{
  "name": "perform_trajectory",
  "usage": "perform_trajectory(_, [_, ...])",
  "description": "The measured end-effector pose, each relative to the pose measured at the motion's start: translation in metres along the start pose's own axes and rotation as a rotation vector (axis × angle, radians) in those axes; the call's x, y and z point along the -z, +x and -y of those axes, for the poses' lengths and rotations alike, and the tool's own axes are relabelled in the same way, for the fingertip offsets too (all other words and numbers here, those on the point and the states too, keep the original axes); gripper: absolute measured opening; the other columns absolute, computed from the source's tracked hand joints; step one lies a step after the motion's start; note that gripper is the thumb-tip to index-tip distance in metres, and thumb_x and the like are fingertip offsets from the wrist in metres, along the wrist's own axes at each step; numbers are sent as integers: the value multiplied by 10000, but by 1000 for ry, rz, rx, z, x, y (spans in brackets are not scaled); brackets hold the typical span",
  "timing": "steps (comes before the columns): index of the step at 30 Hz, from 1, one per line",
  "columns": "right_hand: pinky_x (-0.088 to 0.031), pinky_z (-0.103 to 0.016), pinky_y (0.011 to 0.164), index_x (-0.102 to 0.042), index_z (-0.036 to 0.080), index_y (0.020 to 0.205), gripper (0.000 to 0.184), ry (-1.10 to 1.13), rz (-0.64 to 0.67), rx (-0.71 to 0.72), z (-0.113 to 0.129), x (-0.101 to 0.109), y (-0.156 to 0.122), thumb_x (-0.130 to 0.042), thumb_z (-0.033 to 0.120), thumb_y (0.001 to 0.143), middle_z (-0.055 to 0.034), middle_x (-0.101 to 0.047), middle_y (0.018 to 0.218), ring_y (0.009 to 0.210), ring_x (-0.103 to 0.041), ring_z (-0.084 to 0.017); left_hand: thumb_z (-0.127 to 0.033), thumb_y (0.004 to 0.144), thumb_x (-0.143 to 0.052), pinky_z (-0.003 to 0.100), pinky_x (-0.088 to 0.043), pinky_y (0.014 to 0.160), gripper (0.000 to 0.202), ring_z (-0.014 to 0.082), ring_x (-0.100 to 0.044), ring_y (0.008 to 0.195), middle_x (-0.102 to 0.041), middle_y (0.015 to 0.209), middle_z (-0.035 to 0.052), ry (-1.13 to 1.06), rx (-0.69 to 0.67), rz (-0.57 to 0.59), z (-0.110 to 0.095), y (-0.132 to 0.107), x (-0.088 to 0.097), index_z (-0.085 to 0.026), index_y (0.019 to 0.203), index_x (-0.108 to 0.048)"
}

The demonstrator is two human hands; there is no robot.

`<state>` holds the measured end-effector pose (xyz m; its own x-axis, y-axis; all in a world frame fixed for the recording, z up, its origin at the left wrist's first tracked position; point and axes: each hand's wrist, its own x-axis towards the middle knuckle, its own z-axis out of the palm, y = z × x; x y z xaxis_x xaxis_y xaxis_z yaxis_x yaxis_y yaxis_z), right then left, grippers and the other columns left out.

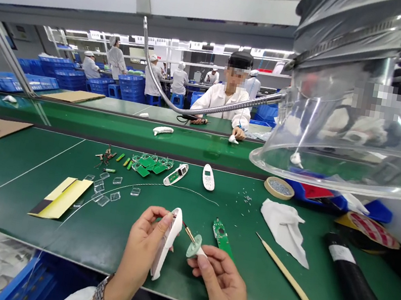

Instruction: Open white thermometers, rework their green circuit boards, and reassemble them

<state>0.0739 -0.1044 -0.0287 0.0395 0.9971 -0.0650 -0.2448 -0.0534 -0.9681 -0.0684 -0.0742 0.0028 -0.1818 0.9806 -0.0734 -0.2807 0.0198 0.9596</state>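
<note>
My left hand (147,241) grips a white curved plastic housing shell (167,247) by its upper part, tilted on edge above the bench. Between the thumb and fingers of my right hand (219,281) is a small white plastic piece with a round, pale-green translucent disc (194,246). A thin brass-coloured rod (189,231) runs from the disc toward the shell; how its far end joins is unclear. Just beyond my right hand lies a green circuit board (222,236). Farther off are a white shell with a board in it (176,174) and a white front cover (208,177).
Circuit boards (150,163), clear plastic windows (104,193) and a yellow paper piece (61,198) lie left. Rightward are a screw dish (279,188), a white cloth (283,225), a wooden-handled tool (285,272) and a black electric driver (357,289). A transparent hood (351,144) hangs above; a co-worker (229,93) sits opposite.
</note>
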Motion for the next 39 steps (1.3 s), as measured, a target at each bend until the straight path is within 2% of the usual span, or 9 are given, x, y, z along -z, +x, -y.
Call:
perform_trajectory(5, [-506,-215,640,-597,155,877,341,11,-2,1,-1,2,0,-652,467,752,-75,-695,745,699,-635,-151,-412,740,-638,185,-463,431,276,82,-527,503,-602,680,-27,12,-7,25,-1,-4,-4,-184,831,-512])
perform_trajectory(9, [-501,-201,602,-582,158,833,363,108,-44,-25,2,4,0,-669,494,726,-68,-696,715,655,-635,-137,-405,747,-636,173,-451,420,267,69,-507,473,-599,653,-34,21,-15,52,-1,-8,-6,-181,824,-514])
perform_trajectory(16, [-490,-184,555,-565,160,745,373,371,-11,-209,12,0,-3,-775,443,623,-43,-684,688,630,-639,-127,-389,755,-637,169,-446,445,250,69,-521,488,-619,672,-25,43,-87,40,-2,-14,-8,-175,837,-537])
perform_trajectory(22, [-466,-166,498,-565,156,718,372,480,-9,-278,12,1,-3,-812,398,583,-39,-677,676,591,-632,-118,-365,771,-628,168,-454,504,213,71,-543,550,-636,737,-9,78,-114,56,-5,-16,-8,-172,815,-548])
perform_trajectory(26, [-455,-162,474,-576,153,711,382,517,-34,-329,15,1,-3,-831,385,547,-23,-664,658,564,-622,-112,-332,776,-628,166,-471,590,173,77,-576,638,-635,788,-5,109,-177,65,-6,-16,-8,-173,790,-562])
perform_trajectory(31, [-459,-160,471,-583,152,725,381,526,-43,-360,16,1,-6,-835,373,544,-16,-655,647,557,-619,-108,-299,778,-630,135,-466,618,122,71,-588,693,-623,798,-19,103,-258,45,-7,-17,-10,-186,783,-582])
perform_trajectory(39, [-459,-156,465,-571,152,722,400,550,-41,-379,17,-1,-6,-850,353,518,-14,-655,629,544,-618,-107,-278,788,-619,145,-471,679,86,79,-591,737,-621,810,-15,114,-275,80,-8,-21,-10,-198,784,-587])
